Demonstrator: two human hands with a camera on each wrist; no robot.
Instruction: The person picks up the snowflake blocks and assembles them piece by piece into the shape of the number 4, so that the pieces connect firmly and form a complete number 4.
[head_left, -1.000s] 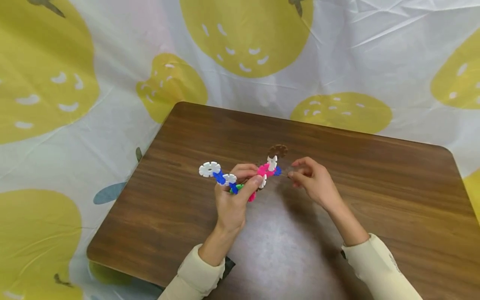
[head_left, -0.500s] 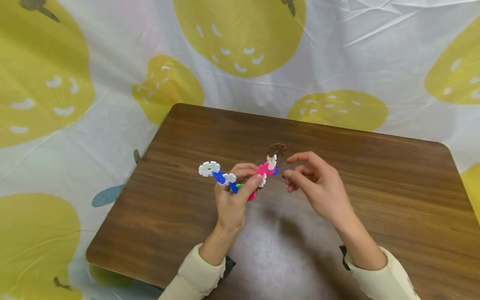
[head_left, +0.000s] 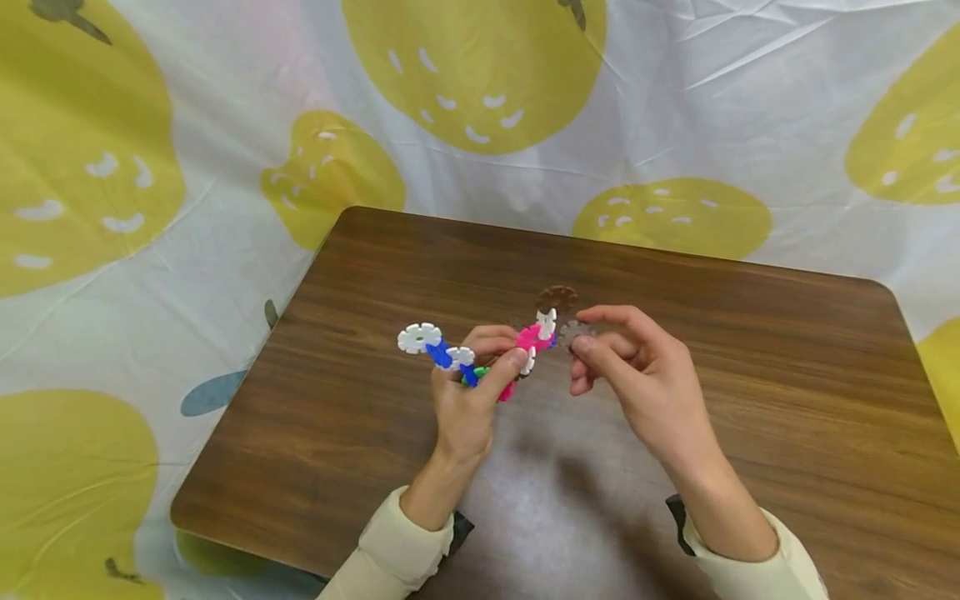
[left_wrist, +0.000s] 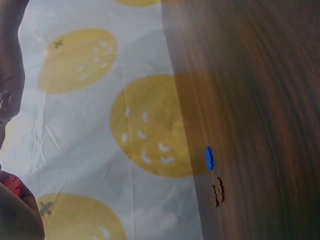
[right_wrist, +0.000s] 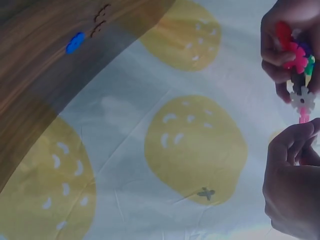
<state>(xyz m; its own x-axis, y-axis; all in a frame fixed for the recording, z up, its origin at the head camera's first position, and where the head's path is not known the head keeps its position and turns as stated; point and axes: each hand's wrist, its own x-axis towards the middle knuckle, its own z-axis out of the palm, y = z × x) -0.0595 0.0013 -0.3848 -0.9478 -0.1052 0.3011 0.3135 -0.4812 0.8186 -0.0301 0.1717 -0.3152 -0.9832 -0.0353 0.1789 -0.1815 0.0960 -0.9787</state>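
Observation:
In the head view my left hand (head_left: 468, 408) grips a chain of notched plastic discs over the table. A white disc (head_left: 418, 338) ends its left side; a pink disc (head_left: 531, 338) and a brown disc (head_left: 557, 297) show to the right. Thumb and forefinger of my right hand (head_left: 656, 375) pinch a dull grey-brown notched disc (head_left: 576, 333) close beside the chain. Whether it touches the chain I cannot tell. The right wrist view has both hands at its right edge, a white disc (right_wrist: 302, 100) between them. Fingers hide the chain's middle.
A brown wood-grain table (head_left: 315, 383) lies below, its far edge near a white cloth (head_left: 480, 183) with yellow fruit prints. A blue disc (left_wrist: 209, 158) and brown notched pieces (left_wrist: 218, 192) show against the table in the left wrist view, near its edge.
My right hand has shifted and turned, its forefinger straighter and closer to the chain. The pinched disc now shows more of its face. My left hand and the chain stay nearly still.

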